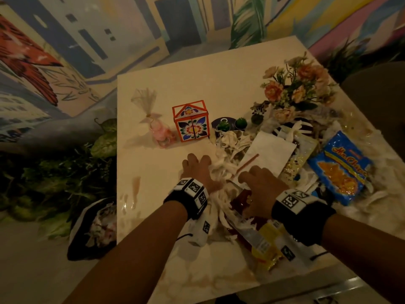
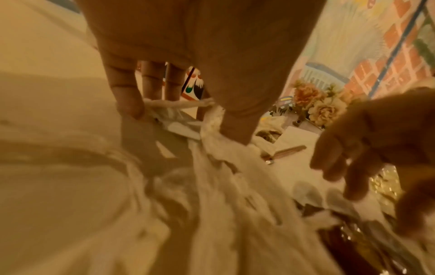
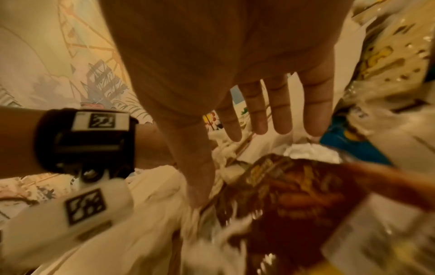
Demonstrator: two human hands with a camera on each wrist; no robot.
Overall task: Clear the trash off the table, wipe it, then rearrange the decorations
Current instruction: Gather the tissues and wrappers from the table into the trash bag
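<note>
Head view: at my seven o'clock, off the table (image 1: 166,88), a dark bag (image 1: 87,229) holds crumpled trash. My left hand (image 1: 198,172) presses spread fingers on shredded paper (image 1: 221,170); my right hand (image 1: 258,189) hovers flat over a brown wrapper (image 3: 294,195). Flowers (image 1: 295,88) stand at one o'clock.

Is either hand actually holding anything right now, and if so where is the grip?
Neither holds anything. The left hand rests straight fingers on shredded paper; the right hand hovers open over a brown snack wrapper.
</note>
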